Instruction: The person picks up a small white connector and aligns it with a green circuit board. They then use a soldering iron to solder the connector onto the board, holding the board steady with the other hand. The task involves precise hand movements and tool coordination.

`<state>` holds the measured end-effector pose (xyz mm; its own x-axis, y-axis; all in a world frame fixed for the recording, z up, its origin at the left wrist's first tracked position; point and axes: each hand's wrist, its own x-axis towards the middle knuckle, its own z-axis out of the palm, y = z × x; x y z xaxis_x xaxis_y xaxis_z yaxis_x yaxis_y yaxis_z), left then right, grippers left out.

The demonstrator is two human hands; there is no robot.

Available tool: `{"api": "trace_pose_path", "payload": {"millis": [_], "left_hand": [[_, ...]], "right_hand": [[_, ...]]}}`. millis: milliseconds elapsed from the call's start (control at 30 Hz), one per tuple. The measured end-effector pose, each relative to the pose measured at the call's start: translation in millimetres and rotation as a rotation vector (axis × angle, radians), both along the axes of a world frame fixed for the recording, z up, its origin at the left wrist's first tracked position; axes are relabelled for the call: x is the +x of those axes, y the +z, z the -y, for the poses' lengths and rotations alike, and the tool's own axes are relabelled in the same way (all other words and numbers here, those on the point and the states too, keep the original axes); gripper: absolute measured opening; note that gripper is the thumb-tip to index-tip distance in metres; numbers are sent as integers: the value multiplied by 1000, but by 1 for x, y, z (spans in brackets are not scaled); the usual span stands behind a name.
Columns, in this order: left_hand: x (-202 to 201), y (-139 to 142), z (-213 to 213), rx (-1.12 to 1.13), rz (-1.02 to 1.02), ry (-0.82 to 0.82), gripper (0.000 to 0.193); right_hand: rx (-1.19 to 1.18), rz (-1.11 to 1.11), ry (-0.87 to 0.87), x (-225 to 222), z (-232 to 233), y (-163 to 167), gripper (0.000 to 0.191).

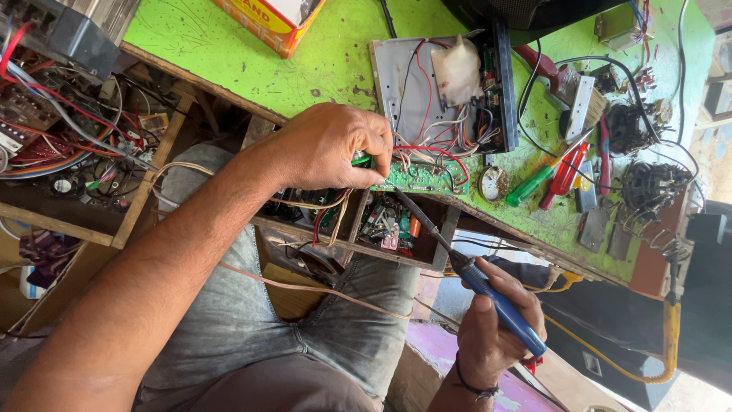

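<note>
Soldering: the left hand (332, 149) is pinching the board (423, 179) steady; the right hand (492, 324) is gripping the iron (488, 290) (tip should be touching one joint only).

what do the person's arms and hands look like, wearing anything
Both arms are bare, with no sleeves showing and no gloves on the hands. The right hand has a thin dark cord bracelet round its wrist. The left hand shows no ring, watch or band.

Both hands (335, 149) (492, 324) apparently clenched, fingers (377, 145) curled
</note>
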<state>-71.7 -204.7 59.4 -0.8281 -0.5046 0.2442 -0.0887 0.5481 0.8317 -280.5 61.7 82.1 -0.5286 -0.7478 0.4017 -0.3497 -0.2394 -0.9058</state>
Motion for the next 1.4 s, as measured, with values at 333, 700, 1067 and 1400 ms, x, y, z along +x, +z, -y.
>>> {"api": "trace_pose_path", "payload": {"millis": [333,700,1067,1400], "left_hand": [[0,0,1,-13,-36,-2,12],[0,-2,-1,-25,-1,25,13],[0,0,-2,-15,29,26,12],[0,-2,0,-28,-15,12,12]], "right_hand": [[-26,-17,-6,0,1,0,40],[-28,-20,-7,0,1,-2,41],[-40,1,-1,-1,4,-5,41],[-33,-72,-26,-2,0,-2,42]]}}
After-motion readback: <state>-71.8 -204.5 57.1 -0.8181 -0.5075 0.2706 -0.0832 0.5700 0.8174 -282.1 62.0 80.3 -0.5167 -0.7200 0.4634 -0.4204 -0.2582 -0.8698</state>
